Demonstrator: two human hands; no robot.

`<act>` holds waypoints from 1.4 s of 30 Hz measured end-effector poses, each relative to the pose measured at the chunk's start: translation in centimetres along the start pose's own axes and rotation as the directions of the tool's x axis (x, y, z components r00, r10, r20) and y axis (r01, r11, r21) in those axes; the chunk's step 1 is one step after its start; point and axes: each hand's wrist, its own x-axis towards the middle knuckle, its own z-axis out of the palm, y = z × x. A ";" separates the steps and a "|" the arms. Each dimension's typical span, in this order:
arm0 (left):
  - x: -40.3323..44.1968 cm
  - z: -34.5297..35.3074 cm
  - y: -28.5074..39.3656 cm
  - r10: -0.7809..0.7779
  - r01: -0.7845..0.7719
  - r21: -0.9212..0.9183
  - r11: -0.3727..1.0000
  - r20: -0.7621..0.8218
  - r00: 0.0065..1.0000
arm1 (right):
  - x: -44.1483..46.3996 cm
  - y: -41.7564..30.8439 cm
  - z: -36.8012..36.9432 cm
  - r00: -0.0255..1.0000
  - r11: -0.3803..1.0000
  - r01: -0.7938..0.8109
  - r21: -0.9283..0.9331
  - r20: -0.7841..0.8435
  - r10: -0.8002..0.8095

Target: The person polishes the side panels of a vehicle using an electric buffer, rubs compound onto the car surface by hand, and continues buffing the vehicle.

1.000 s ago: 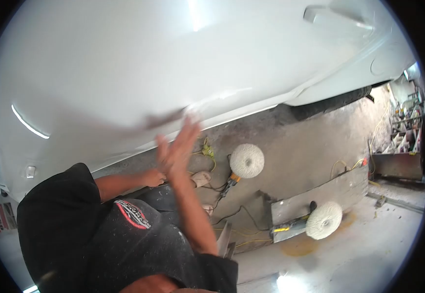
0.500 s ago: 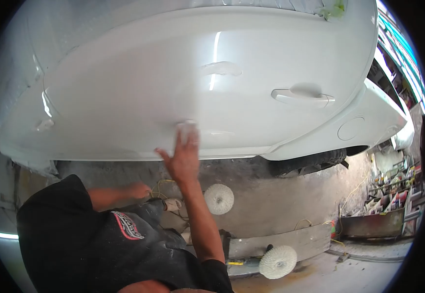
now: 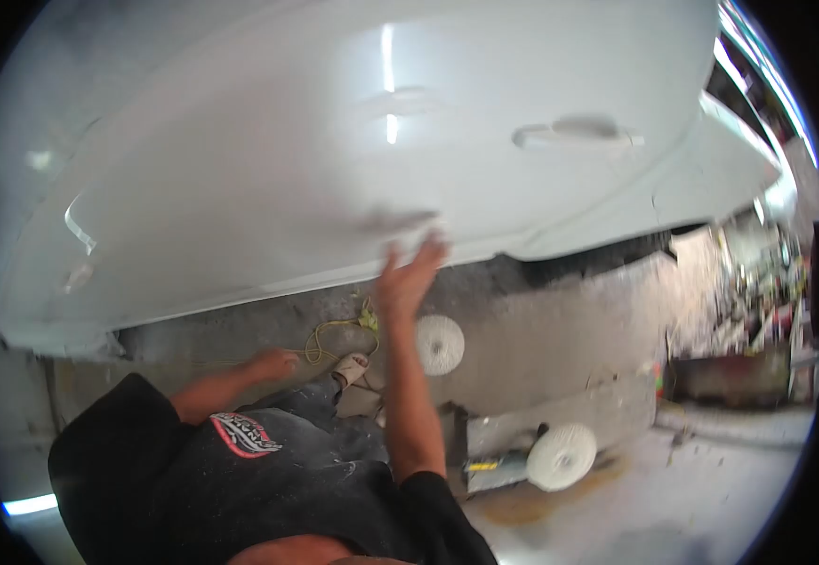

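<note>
My right hand [image 3: 414, 278] is raised against the lower part of a white car door [image 3: 240, 188], with the thumb apart and the fingers stretched out. Its fingertips look whitish and blurred where they meet the panel, just above the bottom edge. My left hand [image 3: 273, 363] hangs low beside my dark shirt [image 3: 334, 480], away from the door; its fingers are smeared and it is unclear whether they hold anything. Up and right of my right hand is the door handle [image 3: 574, 137].
A round white pad [image 3: 439, 345] is on the floor by my right forearm. Another polisher pad [image 3: 561, 457] rests on a low grey bench [image 3: 617, 403]. A yellow cord [image 3: 313, 346] curls near my sandalled foot [image 3: 350, 369]. Cluttered shelves stand at the far right.
My right hand has moved right along the lower door, and its position has shifted between frames. My left hand stays low. The whole view has tilted as my head moved.
</note>
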 end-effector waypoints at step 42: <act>4.9 -9.2 5.7 0.481 -0.438 -0.212 0.874 0.242 0.843 | 12.4 12.0 -27.2 0.942 0.905 -0.219 -0.365 -0.320 0.099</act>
